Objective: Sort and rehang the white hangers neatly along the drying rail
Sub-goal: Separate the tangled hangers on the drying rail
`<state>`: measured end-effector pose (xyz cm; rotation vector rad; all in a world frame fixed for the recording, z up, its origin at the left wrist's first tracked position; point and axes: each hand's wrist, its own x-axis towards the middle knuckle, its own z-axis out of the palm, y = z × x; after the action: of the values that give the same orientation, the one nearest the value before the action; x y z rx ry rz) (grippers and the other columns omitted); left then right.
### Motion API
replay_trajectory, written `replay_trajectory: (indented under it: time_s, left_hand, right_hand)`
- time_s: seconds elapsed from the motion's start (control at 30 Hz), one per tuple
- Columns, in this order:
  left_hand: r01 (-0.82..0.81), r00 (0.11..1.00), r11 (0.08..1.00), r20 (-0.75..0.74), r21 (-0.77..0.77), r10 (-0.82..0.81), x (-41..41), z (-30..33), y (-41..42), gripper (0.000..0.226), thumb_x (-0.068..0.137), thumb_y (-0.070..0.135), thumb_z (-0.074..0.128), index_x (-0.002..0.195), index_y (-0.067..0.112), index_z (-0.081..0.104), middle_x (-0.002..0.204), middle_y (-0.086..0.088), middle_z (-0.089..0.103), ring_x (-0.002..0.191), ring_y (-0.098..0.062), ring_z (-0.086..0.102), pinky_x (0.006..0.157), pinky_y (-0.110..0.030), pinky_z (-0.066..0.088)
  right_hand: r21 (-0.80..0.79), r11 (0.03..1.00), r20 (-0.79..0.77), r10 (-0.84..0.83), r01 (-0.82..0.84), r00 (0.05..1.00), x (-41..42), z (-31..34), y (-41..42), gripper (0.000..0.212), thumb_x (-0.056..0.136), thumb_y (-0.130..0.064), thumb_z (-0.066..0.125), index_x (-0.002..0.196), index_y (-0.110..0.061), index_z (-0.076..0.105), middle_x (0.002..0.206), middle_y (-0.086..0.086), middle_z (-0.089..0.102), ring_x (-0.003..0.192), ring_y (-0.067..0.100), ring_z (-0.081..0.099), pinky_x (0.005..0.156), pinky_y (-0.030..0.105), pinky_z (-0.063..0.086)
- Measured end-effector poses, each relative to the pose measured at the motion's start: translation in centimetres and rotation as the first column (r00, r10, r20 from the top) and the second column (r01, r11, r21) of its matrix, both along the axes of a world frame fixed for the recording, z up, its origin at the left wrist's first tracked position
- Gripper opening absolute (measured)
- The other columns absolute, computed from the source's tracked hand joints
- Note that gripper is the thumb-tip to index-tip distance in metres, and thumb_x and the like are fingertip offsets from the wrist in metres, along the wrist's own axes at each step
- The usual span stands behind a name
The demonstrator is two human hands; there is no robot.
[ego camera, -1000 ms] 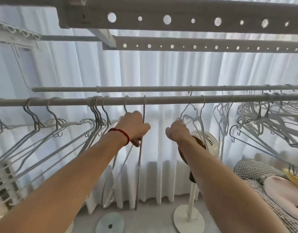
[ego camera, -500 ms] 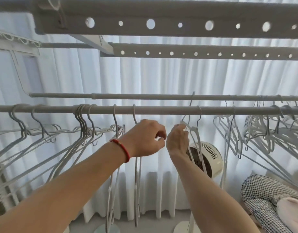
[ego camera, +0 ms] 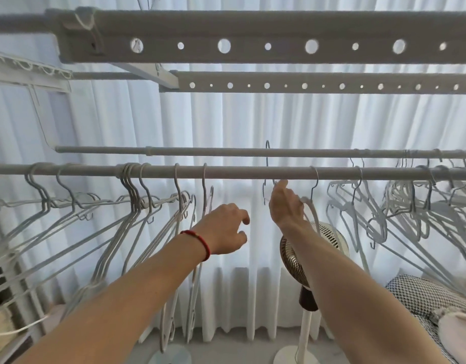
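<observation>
No legible writing or brand marks observed. Drying rail [ego camera: 239, 171] runs horizontally across the view. At left, white hangers [ego camera: 132, 203] hang hooked in loose groups along it. Left hand [ego camera: 224, 229], red cord at the wrist, is below the rail with fingers loosely curled, holding nothing. Right hand [ego camera: 285, 203] is raised to the rail's underside, fingers gripping a white hanger [ego camera: 266, 174]. At right, a tangled cluster of hangers [ego camera: 410, 206] hangs from the rail. Standing fan [ego camera: 329, 237] behind the right forearm.

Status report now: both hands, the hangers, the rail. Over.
Left hand open, holding nothing. Right hand pinches a white hanger below the front rail. Tidy hangers left, tangled bunch right. Nothing in the way.
</observation>
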<state>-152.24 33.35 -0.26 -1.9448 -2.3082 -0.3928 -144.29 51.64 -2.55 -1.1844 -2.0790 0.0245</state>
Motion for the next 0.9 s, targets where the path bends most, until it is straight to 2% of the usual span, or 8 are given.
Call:
replay_trajectory:
  time_s: [0.13, 0.3, 0.47, 0.57, 0.7, 0.8, 0.87, 0.9]
  left_hand:
    - [-0.034, 0.999, 0.999, 0.034, -0.009, 0.034, -0.1, -0.7, -0.2, 0.039, 0.092, 0.025, 0.055, 0.13, 0.02, 0.057, 0.134, -0.004, 0.053, 0.122, -0.024, 0.053, 0.102, -0.036, 0.044]
    - [-0.078, 0.991, 0.995, 0.105, -0.054, 0.084, 0.0, -1.9, -0.3, 0.047, 0.091, 0.023, 0.055, 0.137, 0.017, 0.051, 0.138, -0.007, 0.051, 0.126, -0.025, 0.05, 0.102, -0.037, 0.044]
    - [-0.059, 0.938, 0.952, 0.309, -0.301, 0.156, -0.4, -3.8, -1.1, 0.058, 0.092, 0.026, 0.055, 0.145, 0.011, 0.038, 0.146, -0.008, 0.047, 0.111, -0.019, 0.048, 0.098, -0.034, 0.042]
    - [-0.036, 0.876, 0.946, 0.446, -0.321, 0.184, -0.1, -5.5, -1.5, 0.057, 0.095, 0.029, 0.053, 0.144, 0.008, 0.036, 0.142, -0.01, 0.048, 0.113, -0.022, 0.049, 0.097, -0.035, 0.04]
    - [-0.034, 0.82, 0.947, 0.533, -0.319, 0.209, 0.0, -7.5, -2.5, 0.069, 0.097, 0.034, 0.053, 0.152, 0.005, 0.024, 0.154, -0.012, 0.035, 0.14, -0.028, 0.036, 0.105, -0.036, 0.033]
    - [0.026, 0.697, 0.948, 0.685, -0.318, 0.211, 0.6, -8.2, -4.5, 0.046, 0.098, 0.028, 0.055, 0.138, 0.008, 0.045, 0.135, -0.006, 0.048, 0.126, -0.023, 0.045, 0.102, -0.033, 0.037]
    - [0.085, 0.674, 0.946, 0.718, -0.314, 0.177, 1.5, -8.7, -6.4, 0.021, 0.101, 0.026, 0.051, 0.114, 0.01, 0.055, 0.124, -0.003, 0.054, 0.112, -0.018, 0.051, 0.101, -0.033, 0.042]
    - [0.093, 0.631, 0.948, 0.755, -0.304, 0.181, 1.9, -9.2, -7.4, 0.022, 0.101, 0.03, 0.051, 0.11, 0.011, 0.057, 0.121, -0.003, 0.058, 0.11, -0.017, 0.055, 0.101, -0.035, 0.044]
  right_hand:
    - [-0.107, 0.994, -0.012, 0.012, -0.013, 1.0, 0.1, 0.0, -0.8, 0.026, 0.101, -0.004, 0.036, 0.125, -0.001, 0.046, 0.115, 0.024, 0.067, 0.107, 0.046, 0.064, 0.083, 0.047, 0.048]
    - [-0.148, 0.989, 0.022, -0.004, 0.007, 1.0, 0.9, -1.9, -3.7, 0.022, 0.097, 0.0, 0.041, 0.113, -0.001, 0.056, 0.107, 0.02, 0.07, 0.102, 0.043, 0.067, 0.073, 0.042, 0.044]
    - [-0.085, 0.995, 0.206, -0.035, 0.054, 0.978, 2.7, -1.0, -7.5, 0.02, 0.096, -0.005, 0.05, 0.108, -0.005, 0.066, 0.108, 0.016, 0.07, 0.105, 0.04, 0.067, 0.076, 0.04, 0.047]
    - [0.02, 0.997, 0.222, -0.074, 0.071, 0.972, 4.2, 0.3, -10.3, 0.018, 0.098, -0.015, 0.052, 0.097, -0.01, 0.07, 0.099, 0.015, 0.072, 0.099, 0.041, 0.068, 0.073, 0.038, 0.043]
    - [0.108, 0.994, 0.09, -0.04, 0.031, 0.995, 6.9, 1.2, -13.4, 0.026, 0.099, -0.034, 0.06, 0.099, -0.012, 0.074, 0.09, 0.011, 0.073, 0.087, 0.032, 0.07, 0.076, 0.041, 0.057]
    - [-0.028, 0.995, -0.098, 0.088, -0.091, 0.991, 9.3, 1.7, -14.1, 0.025, 0.093, -0.037, 0.065, 0.085, -0.017, 0.077, 0.079, 0.002, 0.075, 0.075, 0.022, 0.07, 0.071, 0.04, 0.06]
    - [-0.122, 0.974, -0.232, 0.159, -0.191, 0.959, 11.1, 2.2, -14.3, 0.025, 0.091, -0.04, 0.065, 0.086, -0.019, 0.079, 0.077, -0.003, 0.076, 0.067, 0.015, 0.071, 0.066, 0.038, 0.061]
    - [-0.15, 0.959, -0.29, 0.192, -0.242, 0.938, 12.0, 2.4, -14.5, 0.023, 0.092, -0.039, 0.067, 0.089, -0.02, 0.08, 0.074, -0.005, 0.076, 0.061, 0.01, 0.069, 0.059, 0.033, 0.06]
